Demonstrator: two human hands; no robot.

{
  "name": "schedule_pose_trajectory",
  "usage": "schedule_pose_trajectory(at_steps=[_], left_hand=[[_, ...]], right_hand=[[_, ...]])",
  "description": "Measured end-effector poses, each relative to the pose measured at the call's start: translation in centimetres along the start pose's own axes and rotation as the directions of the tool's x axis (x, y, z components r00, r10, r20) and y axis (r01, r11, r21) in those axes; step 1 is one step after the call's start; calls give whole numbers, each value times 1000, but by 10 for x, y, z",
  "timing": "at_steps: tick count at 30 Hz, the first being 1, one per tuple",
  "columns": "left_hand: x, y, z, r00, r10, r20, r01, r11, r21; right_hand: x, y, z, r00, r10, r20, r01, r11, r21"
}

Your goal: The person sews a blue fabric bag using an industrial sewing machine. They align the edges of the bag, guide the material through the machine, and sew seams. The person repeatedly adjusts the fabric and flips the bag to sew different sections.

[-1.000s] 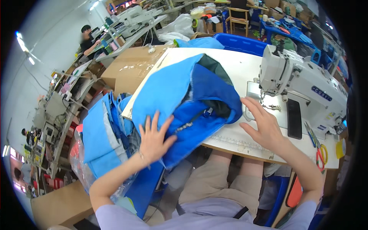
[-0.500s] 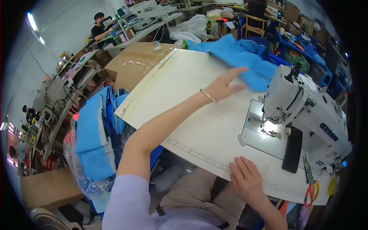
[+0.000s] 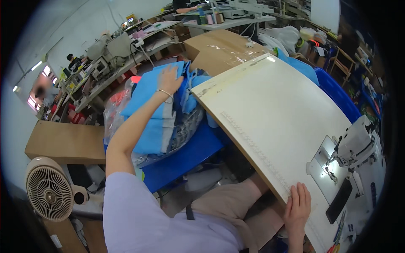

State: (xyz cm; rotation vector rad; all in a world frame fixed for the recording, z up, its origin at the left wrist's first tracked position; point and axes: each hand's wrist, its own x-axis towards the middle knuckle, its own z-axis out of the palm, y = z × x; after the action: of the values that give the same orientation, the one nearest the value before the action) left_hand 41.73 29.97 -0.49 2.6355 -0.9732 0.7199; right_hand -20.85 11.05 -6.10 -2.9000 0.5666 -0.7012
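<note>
My left hand (image 3: 170, 81), with a bracelet at the wrist, reaches out to the left and rests on a stack of folded blue fabric pieces (image 3: 145, 101). Its fingers are stretched over the cloth near the top edge, slightly blurred. Grey edging shows along the stack's right side, and clear plastic wrap lies around and below it. At the front edge of the white sewing table (image 3: 274, 109), my right hand (image 3: 298, 208) lies flat, fingers extended, holding nothing. A white sewing machine (image 3: 358, 145) with its lamp lit stands to the right of that hand.
Blue cloth (image 3: 297, 67) hangs at the table's far edge, beside a blue tub (image 3: 337, 92). Behind the stack is a large cardboard box (image 3: 228, 46). A fan (image 3: 49, 189) stands at lower left near another carton (image 3: 65, 141). Scissors (image 3: 337, 236) lie at the table's near right corner.
The view has swung left. My left hand has moved from near the blue cloth at the table's far side over to the fabric stack on the left. My right hand stays at the table edge.
</note>
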Motion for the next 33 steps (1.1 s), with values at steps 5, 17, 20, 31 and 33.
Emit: schedule_pose_trajectory(at_steps=[5, 17, 20, 31, 33], left_hand=[[-34, -37, 21, 887, -405, 222, 391, 914, 107], [-26, -6, 24, 834, -479, 274, 421, 873, 244], [-21, -6, 34, 847, -460, 266, 385, 876, 291], [10, -127, -33, 957, -228, -180, 252, 959, 126], [15, -104, -59, 894, -322, -311, 306, 947, -99]], right_hand=[[-4, 6, -1, 1000, 0, -7, -1, 998, -62], [-5, 1, -2, 999, 51, 6, -50, 994, -97], [-3, -3, -5, 998, 57, 10, -56, 995, -88], [-1, -7, -3, 998, 55, -18, -56, 997, -61], [-4, -5, -4, 998, 57, -21, -58, 995, -82]])
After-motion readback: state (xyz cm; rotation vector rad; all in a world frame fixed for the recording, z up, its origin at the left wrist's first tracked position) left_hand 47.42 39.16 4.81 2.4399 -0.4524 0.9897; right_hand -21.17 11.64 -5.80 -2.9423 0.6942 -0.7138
